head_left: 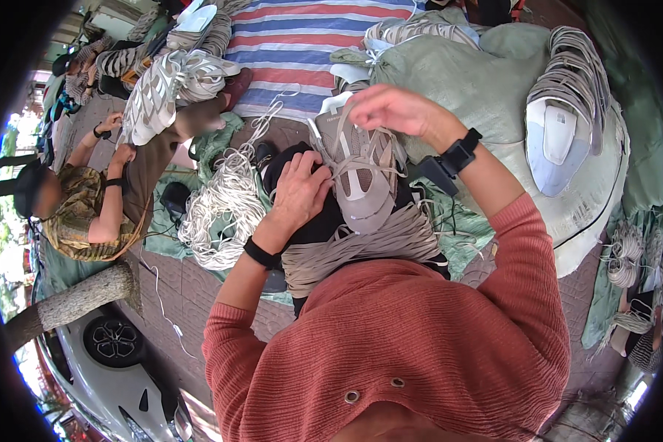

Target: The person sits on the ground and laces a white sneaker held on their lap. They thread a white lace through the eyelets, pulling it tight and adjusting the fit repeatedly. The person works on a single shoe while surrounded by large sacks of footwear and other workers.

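Observation:
A grey-beige shoe upper [365, 200] with white stripes lies across my lap, its toe pointing toward me. Loose beige shoelace [362, 163] crosses its front in loops. My left hand [302, 186] has its fingers bent and closed at the left edge of the upper; their tips are partly hidden. Above the far end of the upper, my right hand [392, 110] is raised with its fingers drawn together, and a strand of lace runs down beside them. A bundle of beige laces [361, 241] lies across my thighs, below the toe.
A pile of white cord [225, 210] is on the ground at left. Stacked shoe uppers [563, 110] rest on a pale green sack [471, 88] at right. Beyond lies a striped sheet [302, 51]. Another person [88, 199] handles uppers at left, near a tree trunk [81, 298] and a parked scooter [118, 376].

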Available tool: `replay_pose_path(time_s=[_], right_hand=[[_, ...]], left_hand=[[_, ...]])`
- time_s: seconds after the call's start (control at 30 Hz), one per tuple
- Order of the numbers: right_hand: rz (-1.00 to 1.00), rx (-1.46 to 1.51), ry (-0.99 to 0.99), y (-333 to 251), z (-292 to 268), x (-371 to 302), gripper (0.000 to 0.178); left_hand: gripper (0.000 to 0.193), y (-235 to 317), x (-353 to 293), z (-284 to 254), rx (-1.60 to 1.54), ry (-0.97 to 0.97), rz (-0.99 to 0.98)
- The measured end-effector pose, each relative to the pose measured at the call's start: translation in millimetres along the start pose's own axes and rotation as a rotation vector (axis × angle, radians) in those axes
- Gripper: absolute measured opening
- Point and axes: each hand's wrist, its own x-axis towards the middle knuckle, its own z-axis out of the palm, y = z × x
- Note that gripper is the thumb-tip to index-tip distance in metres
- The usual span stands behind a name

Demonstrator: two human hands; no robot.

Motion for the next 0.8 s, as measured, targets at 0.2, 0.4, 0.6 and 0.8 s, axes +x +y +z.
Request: replay_pose_path(time_s=[0.2, 0.4, 0.6, 0.8], right_hand=[[-0.367, 0.27, 0.267, -72.2, -95.8, -51.7, 0.037], [-0.949, 0.038, 1.002, -173.0, -186.7, -174.5, 0.042], [-0.977, -0.065, 1.374, -149.6, -189.6, -171.5, 0.033], [-0.184, -0.737, 0.571, -22.3, -20.0, -27.3, 0.018]], left_hand=[[0.013, -17.3, 14.3, -14.4, -0.468, -0.015, -0.145], [0.023, -30.1, 29.4, -43.0, -1.0, -0.196, -0.378], [0.013, -39.1, 37.7, -22.8, -0.837, -0.214, -0.359], [0.014, -36.1, 34.3, -23.5, -0.808, -0.188, -0.338]])
